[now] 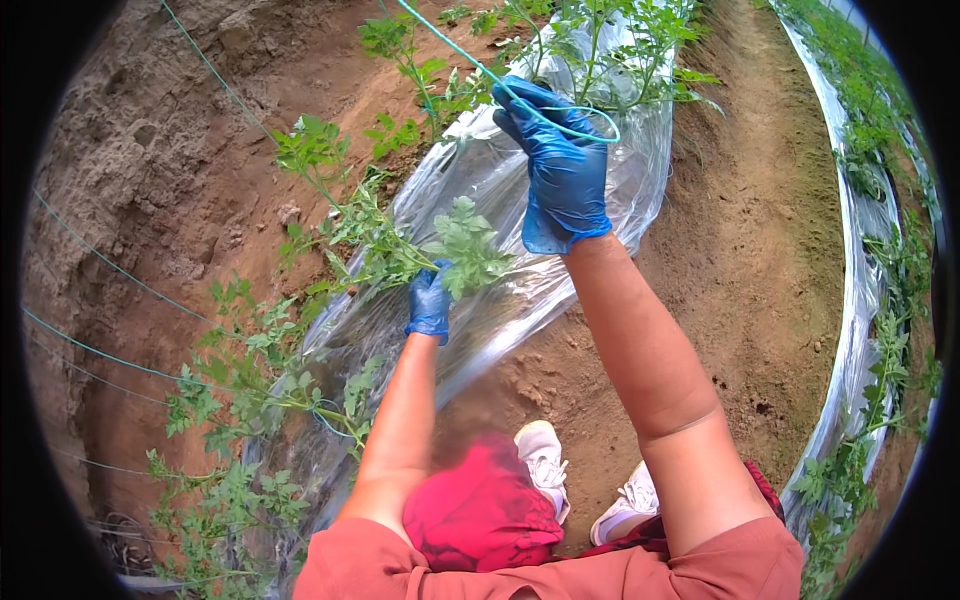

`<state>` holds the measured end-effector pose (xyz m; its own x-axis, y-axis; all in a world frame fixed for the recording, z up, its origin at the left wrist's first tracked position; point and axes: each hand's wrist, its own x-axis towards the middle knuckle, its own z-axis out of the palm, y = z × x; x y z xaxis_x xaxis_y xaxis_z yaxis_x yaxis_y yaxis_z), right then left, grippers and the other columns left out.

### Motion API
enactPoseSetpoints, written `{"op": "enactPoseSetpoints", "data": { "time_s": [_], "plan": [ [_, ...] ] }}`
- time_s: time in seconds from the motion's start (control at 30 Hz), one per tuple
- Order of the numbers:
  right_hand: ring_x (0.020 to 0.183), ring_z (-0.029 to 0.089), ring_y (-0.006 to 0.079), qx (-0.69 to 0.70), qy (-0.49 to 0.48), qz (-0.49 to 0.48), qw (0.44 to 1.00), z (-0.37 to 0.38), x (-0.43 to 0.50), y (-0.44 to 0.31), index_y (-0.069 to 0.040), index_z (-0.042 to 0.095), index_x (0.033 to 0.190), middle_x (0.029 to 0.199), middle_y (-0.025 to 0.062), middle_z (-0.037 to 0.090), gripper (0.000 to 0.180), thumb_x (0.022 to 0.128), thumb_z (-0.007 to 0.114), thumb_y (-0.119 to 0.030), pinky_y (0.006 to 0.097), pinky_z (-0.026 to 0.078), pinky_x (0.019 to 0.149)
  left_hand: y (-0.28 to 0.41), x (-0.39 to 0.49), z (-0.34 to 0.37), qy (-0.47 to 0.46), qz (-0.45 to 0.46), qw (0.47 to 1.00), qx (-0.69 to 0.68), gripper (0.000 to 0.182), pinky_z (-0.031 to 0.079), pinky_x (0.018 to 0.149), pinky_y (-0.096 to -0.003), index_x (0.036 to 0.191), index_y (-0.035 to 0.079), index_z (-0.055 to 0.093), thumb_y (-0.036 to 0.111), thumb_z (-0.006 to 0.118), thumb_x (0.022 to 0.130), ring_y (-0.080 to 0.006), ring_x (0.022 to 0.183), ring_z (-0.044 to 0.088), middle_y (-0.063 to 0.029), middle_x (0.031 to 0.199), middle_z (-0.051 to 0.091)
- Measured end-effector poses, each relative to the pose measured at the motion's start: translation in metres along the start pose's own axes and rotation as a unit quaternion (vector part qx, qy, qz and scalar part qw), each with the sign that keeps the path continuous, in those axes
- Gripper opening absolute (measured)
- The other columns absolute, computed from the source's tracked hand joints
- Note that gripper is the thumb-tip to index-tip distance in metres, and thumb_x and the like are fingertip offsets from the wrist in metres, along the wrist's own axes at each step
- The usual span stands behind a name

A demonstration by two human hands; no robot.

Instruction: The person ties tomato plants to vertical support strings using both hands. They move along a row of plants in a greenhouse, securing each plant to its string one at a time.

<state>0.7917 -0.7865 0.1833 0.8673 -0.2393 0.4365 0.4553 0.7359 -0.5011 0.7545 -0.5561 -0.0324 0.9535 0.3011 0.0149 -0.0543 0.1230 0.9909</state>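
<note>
My right hand (562, 161), in a blue disposable glove, is raised over the bed with its fingers closed on a turquoise string (465, 54). The string runs up out of view at the top, and its loose end curls in a loop beside my knuckles. Lower and to the left, my gloved left hand (430, 301) grips the stem of a leafy plant (375, 244) that looks like a tomato plant. Its leafy end (469, 244) hangs just right of my fingers. My left fingertips are partly hidden by leaves.
Clear plastic mulch film (487, 180) covers the bed beneath my hands. More plants (247, 397) grow along it, several with strings (127, 364) tied up leftward. A rough earth bank (150, 142) rises at left. A dirt path (757, 225) separates another film-covered row (832, 390). My shoes (541, 457) stand on soil.
</note>
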Motion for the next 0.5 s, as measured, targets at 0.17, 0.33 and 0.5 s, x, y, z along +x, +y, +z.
{"op": "enactPoseSetpoints", "data": {
  "time_s": [0.17, 0.33, 0.5],
  "plan": [
    [0.081, 0.064, 0.0142, -0.116, 0.033, 0.200, 0.972, -0.030, -0.056, 0.136, 0.000, 0.067, 0.099, 0.093, 0.0082, 0.069, 0.017, 0.085, 0.063, -0.007, 0.0267, 0.053, 0.074, -0.025, 0.004, 0.015, -0.022, 0.067, 0.978, 0.198, 0.010, 0.045, 0.067, -0.0290, 0.088, 0.002, 0.067, 0.010, 0.062, 0.087, -0.0097, 0.070, 0.054, -0.0038, 0.080, 0.067],
    [0.074, 0.063, 0.0135, -0.309, 0.038, 0.252, 0.916, -0.069, -0.107, 0.159, 0.002, 0.069, 0.089, 0.083, 0.0095, 0.069, 0.016, 0.081, 0.064, -0.010, 0.0284, 0.050, 0.066, -0.027, -0.008, 0.020, -0.018, 0.136, 0.982, 0.126, 0.013, 0.047, 0.071, -0.0303, 0.096, 0.001, 0.065, 0.010, 0.059, 0.089, -0.0146, 0.076, 0.060, -0.0065, 0.084, 0.066],
    [0.066, 0.066, 0.0198, -0.525, -0.099, 0.171, 0.828, -0.084, -0.111, 0.157, -0.004, 0.070, 0.089, 0.078, 0.0132, 0.068, 0.016, 0.079, 0.058, -0.007, 0.0336, 0.052, 0.064, -0.022, -0.006, 0.018, -0.022, 0.172, 0.982, 0.076, 0.017, 0.047, 0.074, -0.0260, 0.107, 0.004, 0.061, 0.008, 0.056, 0.092, -0.0098, 0.081, 0.057, -0.0012, 0.094, 0.062]
  ]
}}
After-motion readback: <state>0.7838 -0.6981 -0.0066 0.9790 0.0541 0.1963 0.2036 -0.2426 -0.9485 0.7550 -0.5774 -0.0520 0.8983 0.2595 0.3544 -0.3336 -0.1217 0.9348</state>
